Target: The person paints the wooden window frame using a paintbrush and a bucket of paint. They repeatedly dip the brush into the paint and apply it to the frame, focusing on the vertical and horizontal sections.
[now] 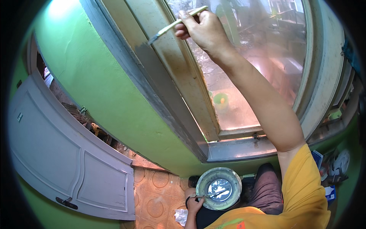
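Observation:
Raised high, my right hand (207, 35) grips the pale handle of a paintbrush (168, 27). The dark bristles touch the window frame's jamb (163, 73) where wet grey paint meets an older tan-brown surface. Right beside it is a wooden window sash (183, 61) with a glass pane (257, 68). Low in the view, my left hand (195, 204), with a black band at the wrist, holds the rim of a paint-smeared bucket (236, 183). Grey, shiny paint (218, 189) lies inside, with a thin stick-like tool (220, 194) across it.
A green wall (120, 94) borders the frame. At left stands a lilac-grey panel door (57, 137) with a lever handle (66, 202). Patterned orange tiles (155, 197) carry a crumpled white scrap (181, 217). A metal latch (256, 136) sits on the sash bottom. Boxes (330, 194) lie at right.

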The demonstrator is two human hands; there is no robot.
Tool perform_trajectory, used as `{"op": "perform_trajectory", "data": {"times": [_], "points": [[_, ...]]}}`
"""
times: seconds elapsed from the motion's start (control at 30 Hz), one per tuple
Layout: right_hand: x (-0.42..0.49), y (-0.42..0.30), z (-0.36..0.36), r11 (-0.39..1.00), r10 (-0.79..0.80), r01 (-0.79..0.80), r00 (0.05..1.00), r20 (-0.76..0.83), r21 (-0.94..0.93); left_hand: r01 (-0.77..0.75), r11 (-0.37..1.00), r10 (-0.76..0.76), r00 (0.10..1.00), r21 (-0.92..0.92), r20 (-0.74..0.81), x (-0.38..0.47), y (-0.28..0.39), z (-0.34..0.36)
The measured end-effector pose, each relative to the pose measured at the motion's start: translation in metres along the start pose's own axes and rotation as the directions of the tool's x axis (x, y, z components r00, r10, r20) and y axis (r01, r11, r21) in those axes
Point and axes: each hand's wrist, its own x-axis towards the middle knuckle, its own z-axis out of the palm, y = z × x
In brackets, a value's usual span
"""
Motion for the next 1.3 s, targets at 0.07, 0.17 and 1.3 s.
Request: {"op": "perform_trajectory", "data": {"times": [0.07, 0.17, 1.3], "points": [[-0.001, 0.006, -0.001, 0.999, -0.002, 0.003, 1.0, 0.022, -0.035, -0.023, 1.0, 0.023, 1.0, -0.016, -0.015, -0.001, -0.008, 0.002], [0.001, 0.01, 0.005, 0.999, 0.027, -0.025, 0.998, 0.058, -0.038, 0.011, 1.0, -0.011, 1.0, 0.0, 0.006, -0.001, -0.006, 0.002], [-0.006, -0.014, 0.007, 0.995, -0.068, 0.062, 0.995, 0.072, 0.075, 0.019, 0.999, -0.019, 1.0, 0.049, 0.007, -0.002, -0.004, 0.0]]}}
